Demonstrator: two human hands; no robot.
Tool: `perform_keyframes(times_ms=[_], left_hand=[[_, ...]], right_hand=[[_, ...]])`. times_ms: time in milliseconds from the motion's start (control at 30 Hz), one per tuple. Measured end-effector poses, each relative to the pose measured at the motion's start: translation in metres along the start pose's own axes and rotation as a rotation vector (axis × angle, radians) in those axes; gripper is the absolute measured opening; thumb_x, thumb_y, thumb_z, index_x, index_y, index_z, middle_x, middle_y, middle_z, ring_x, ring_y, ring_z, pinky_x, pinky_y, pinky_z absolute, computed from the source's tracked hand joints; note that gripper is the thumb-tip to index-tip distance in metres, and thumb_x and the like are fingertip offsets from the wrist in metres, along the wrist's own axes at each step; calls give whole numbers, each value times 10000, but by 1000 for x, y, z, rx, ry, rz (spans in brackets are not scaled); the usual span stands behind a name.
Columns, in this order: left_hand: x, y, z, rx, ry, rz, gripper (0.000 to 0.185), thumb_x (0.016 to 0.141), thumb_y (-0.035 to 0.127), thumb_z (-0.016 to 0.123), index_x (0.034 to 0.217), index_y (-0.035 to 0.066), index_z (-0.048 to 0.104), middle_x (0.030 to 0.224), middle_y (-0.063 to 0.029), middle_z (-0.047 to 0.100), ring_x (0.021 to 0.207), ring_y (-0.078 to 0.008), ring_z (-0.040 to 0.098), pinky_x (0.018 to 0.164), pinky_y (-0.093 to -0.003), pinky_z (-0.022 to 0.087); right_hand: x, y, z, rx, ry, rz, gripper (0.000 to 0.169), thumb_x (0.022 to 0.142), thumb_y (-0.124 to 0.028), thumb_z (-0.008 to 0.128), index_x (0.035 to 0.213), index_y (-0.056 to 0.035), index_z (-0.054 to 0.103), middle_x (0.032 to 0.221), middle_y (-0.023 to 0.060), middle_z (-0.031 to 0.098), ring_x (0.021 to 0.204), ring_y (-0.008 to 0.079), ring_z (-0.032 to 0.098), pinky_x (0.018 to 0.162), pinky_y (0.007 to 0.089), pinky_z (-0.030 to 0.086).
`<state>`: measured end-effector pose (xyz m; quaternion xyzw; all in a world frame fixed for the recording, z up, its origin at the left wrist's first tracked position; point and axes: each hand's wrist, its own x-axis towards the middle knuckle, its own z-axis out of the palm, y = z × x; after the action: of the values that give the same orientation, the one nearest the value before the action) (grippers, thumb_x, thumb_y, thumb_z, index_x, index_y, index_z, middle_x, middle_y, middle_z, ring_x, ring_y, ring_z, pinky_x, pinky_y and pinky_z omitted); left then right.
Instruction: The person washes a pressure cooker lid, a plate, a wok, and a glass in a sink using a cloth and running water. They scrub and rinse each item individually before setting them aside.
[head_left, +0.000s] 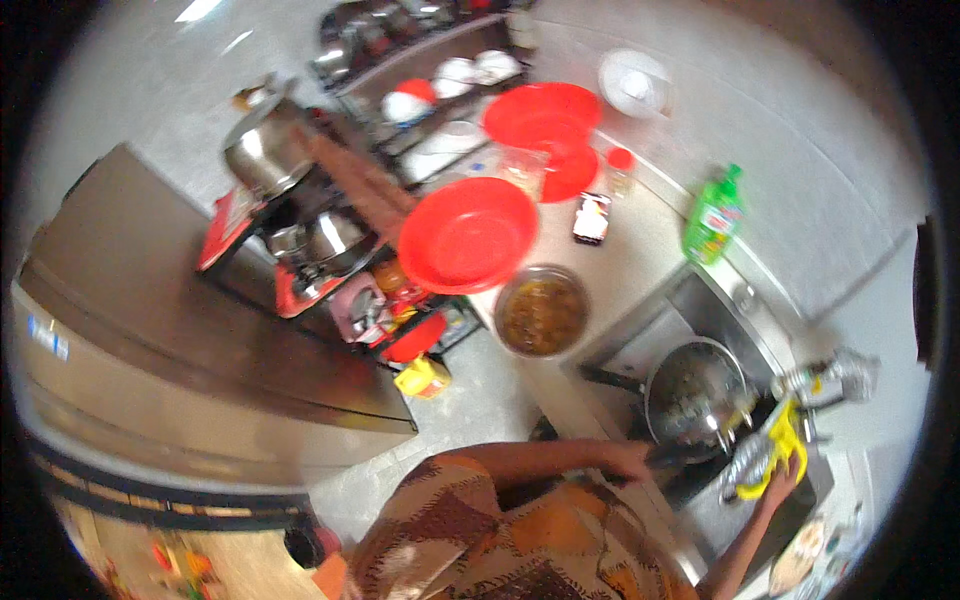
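Note:
My right hand (784, 484) is closed on the yellow handle (789, 439) of a clear plastic jug (746, 461), held over the right side of the gas stove (724, 517). Left of it, a dark round cooking pan (694, 390) sits on the stove. Its bottom carries some light bits or liquid, too blurred to name. My left hand (631, 461) is at the pan's near side, around its black handle (664, 454); the fingers are blurred. Another clear bottle (829, 381) is behind the jug.
A bowl of brown food (541, 311) stands on the counter (637, 259) beside a red plastic basin (469, 236). Farther back are a phone (592, 219), a red-lidded jar (620, 172) and a green dish-soap bottle (714, 217). A rack with steel pots (270, 146) is at left.

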<state>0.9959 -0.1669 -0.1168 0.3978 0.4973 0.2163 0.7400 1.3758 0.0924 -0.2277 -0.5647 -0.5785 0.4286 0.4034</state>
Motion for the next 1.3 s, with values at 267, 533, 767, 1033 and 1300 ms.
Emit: perform_keyframes(times_ms=[267, 533, 767, 1033, 1300], left_hand=[[-120, -22, 30, 456, 710, 330, 631, 710, 145, 619, 1259, 44, 325, 926, -211, 585, 867, -364, 585, 739, -419, 457], [-316, -62, 95, 176, 1420, -115, 630, 699, 92, 612, 1267, 67, 341, 962, -206, 582, 851, -286, 611, 730, -356, 474], [-470, -85, 63, -247, 1944, 183, 517, 685, 28, 576, 1163, 15, 381, 687, -43, 519, 480, -103, 506, 432, -237, 418], [-674, -48, -80, -449, 1843, 669, 141, 759, 120, 563, 802, 53, 446, 585, -14, 478, 423, -91, 429, 400, -214, 394], [-807, -62, -256, -790, 1379, 1107, 228, 794, 97, 547, 987, -14, 496, 702, -28, 526, 517, -71, 490, 436, -172, 451]], right_hand=[[-9, -45, 72, -314, 1, -280, 341, 841, -48, 507, 1173, 26, 491, 1183, 131, 528, 1063, 261, 501, 914, 325, 384], [4, 19, 67, -432, 51, -368, 331, 798, 20, 478, 1125, 16, 529, 1100, 142, 572, 1043, 287, 522, 896, 360, 418], [-22, 16, 94, -631, 72, -402, 376, 743, 51, 468, 1104, -6, 557, 1107, 160, 560, 1036, 324, 517, 893, 377, 396], [-65, 1, 107, -686, 98, -358, 355, 796, -45, 431, 1131, 11, 535, 1144, 182, 543, 1026, 333, 525, 889, 368, 399], [-174, -23, 172, -665, 238, -330, 408, 769, -153, 437, 1110, 56, 515, 1067, 227, 540, 989, 383, 513, 881, 434, 395]])
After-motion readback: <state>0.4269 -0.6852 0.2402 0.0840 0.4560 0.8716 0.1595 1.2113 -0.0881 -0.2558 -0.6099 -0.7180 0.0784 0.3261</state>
